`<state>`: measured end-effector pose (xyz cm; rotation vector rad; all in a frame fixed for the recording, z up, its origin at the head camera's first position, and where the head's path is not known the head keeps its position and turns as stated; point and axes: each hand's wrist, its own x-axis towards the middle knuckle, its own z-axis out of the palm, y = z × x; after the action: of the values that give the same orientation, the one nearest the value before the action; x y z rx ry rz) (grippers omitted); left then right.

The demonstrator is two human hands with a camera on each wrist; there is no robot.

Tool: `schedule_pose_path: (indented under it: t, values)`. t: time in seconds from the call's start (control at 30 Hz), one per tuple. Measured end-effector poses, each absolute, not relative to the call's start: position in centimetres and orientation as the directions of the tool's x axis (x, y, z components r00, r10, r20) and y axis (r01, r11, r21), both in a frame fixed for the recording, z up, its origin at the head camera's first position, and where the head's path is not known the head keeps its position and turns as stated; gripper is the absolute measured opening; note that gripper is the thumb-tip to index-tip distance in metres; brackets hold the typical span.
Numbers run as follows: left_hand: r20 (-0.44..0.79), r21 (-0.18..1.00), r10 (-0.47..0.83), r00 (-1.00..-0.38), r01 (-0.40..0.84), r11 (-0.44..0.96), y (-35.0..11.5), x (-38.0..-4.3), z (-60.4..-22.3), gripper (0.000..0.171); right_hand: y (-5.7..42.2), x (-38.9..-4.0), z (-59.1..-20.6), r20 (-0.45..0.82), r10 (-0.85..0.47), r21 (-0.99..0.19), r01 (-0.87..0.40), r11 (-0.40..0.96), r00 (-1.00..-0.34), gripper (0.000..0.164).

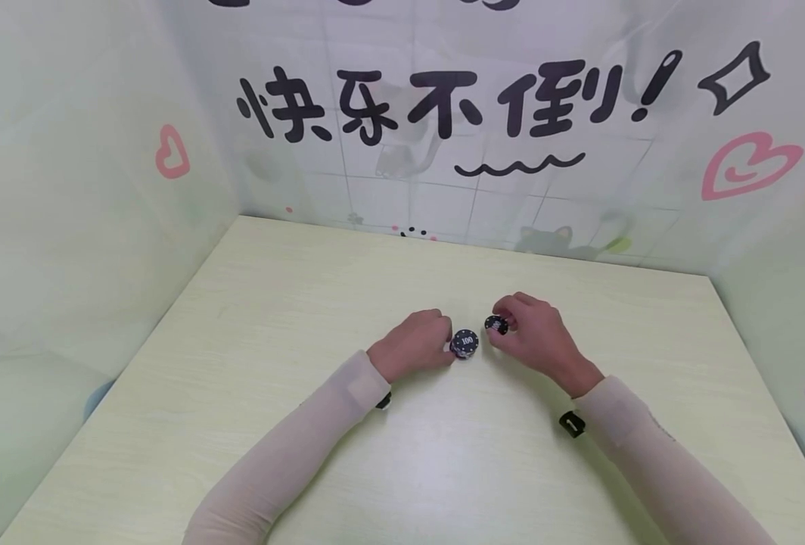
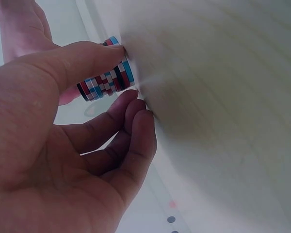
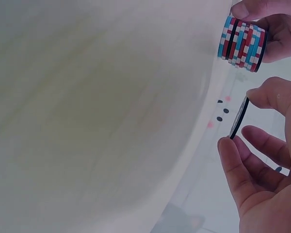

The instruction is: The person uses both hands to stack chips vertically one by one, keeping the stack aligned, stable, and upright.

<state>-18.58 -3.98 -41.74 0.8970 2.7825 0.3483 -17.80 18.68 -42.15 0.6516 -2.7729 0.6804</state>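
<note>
A stack of poker chips stands on the table, topped by a black chip marked 100. Its red, white, blue and black edges show in the right wrist view. My left hand holds this stack low down from its left side, thumb against it and fingers curled beside its base. Just right of the stack, my right hand pinches a single black poker chip by its rim. In the right wrist view that chip is tilted between thumb and fingertip, apart from the stack.
The pale wooden table is bounded at the back by a hanging cloth with printed lettering, and by more cloth at both sides. Small black devices sit under the wrists.
</note>
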Motion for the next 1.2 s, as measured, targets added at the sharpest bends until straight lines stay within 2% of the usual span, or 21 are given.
schedule_pose_path:
  t: [0.53,1.2]
  values:
    - [-0.113,0.27,0.592,-0.798,0.548,0.791,-4.0,-18.5,-41.7,0.022,17.9,-17.4,-42.3,0.324,-0.4,-0.368,-0.504,0.782,-0.857,0.023]
    - [-0.098,0.272,0.599,-0.794,0.558,0.784,-4.0,-18.7,-41.9,0.022,17.1,-17.0,-42.3,0.402,-0.467,-0.353,-0.604,0.714,-0.788,0.022]
